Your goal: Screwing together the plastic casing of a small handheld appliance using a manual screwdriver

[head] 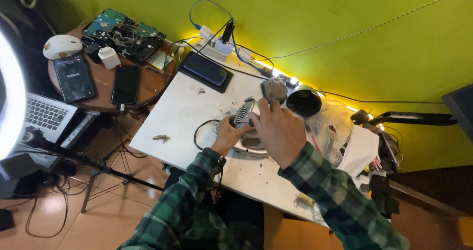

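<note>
On the far left, a white computer mouse [61,46], a phone with a lit screen [74,77] and a dark phone [125,84] lie on the round wooden table [148,85], with bare hard drives [123,30] stacked at its back. All of these sit well apart from the work.

On the white table [172,117], a small screw-like piece [160,138] lies loose near the front-left edge, and a dark tablet [206,71] rests at the back corner.

The left hand [227,135] is closed around the near side of a grey ribbed part [244,113], which stands tilted over a round metal base [251,146]. A black cable [202,131] loops out from under them.

The right hand [278,131] clamps over the top of the same assembly, fingers curled down; how much of the part it grips is hidden under the palm.

To do this well, I judge the left hand should brace low against the base while the right works with short, even pressure, keeping the cable clear of the wrists and the loose debris on the table away from the seam.

To the right stand a grey lump [275,89] and a dark lamp head [304,101].
</note>
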